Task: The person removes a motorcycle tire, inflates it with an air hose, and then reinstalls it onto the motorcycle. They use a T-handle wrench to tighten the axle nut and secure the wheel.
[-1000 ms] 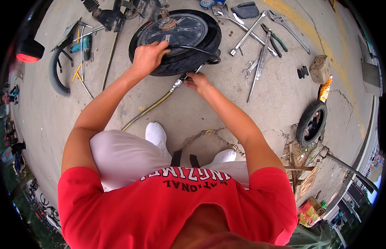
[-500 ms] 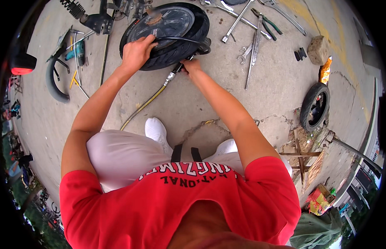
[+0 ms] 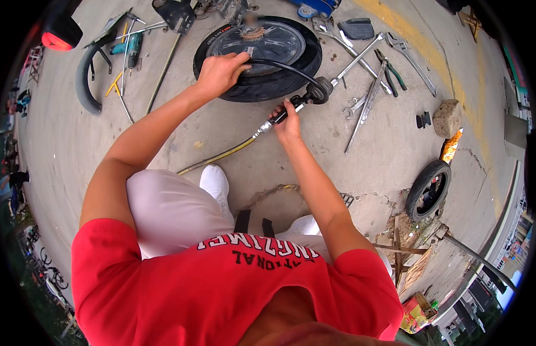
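My left hand is closed around the end of a thin black hose over the hub of a black-tired wheel lying flat on the concrete. The hose curves down to a dark gauge on an air inflator gun. My right hand grips the gun's black body just in front of the tire. A silver coupling joins the gun to a yellow air line. A cross wrench lies just right of the gauge.
Several wrenches and pliers lie at the right, beside a stone block and a second tire. At the left are a drill, a curved grey part and T-handle tools. Dark vehicle parts stand behind the wheel.
My right hand has brought the inflator out from the tire's edge, so its gauge and body show more fully. The view has shifted slightly. My left hand stays on the hose end.
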Motion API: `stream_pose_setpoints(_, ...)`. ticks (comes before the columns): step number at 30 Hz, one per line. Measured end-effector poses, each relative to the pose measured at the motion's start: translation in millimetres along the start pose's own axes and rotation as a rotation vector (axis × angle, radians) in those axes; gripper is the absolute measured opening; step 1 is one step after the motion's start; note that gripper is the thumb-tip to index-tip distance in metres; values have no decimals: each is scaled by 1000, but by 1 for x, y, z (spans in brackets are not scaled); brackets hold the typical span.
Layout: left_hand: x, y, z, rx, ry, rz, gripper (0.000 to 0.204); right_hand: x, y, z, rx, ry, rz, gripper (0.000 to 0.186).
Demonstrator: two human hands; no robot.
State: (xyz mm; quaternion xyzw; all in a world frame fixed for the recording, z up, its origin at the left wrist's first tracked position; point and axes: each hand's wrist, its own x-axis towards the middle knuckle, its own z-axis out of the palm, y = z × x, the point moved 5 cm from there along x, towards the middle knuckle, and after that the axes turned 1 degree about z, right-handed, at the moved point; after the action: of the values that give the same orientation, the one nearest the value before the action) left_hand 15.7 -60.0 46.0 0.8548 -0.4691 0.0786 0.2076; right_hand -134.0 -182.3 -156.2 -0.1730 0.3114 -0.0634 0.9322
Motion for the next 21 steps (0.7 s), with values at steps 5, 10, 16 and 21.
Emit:
stream_pose_setpoints(5,-3,-1,-2,-38,28,2,17,0,-1,4,-32,-10,9,30)
stream_pose_setpoints(10,-3,-1,-2,-15,2,-16,18,-2,-1,5,-45,10,45,30)
stream_pose_setpoints(16,-3,-1,-1,-11,-1,-13,18,-3,2,7,-27,-8,70,28)
stream_pose_setpoints(21,-1,1,-1,-7,3,-3,18,1,3,1,-21,8,72,28)
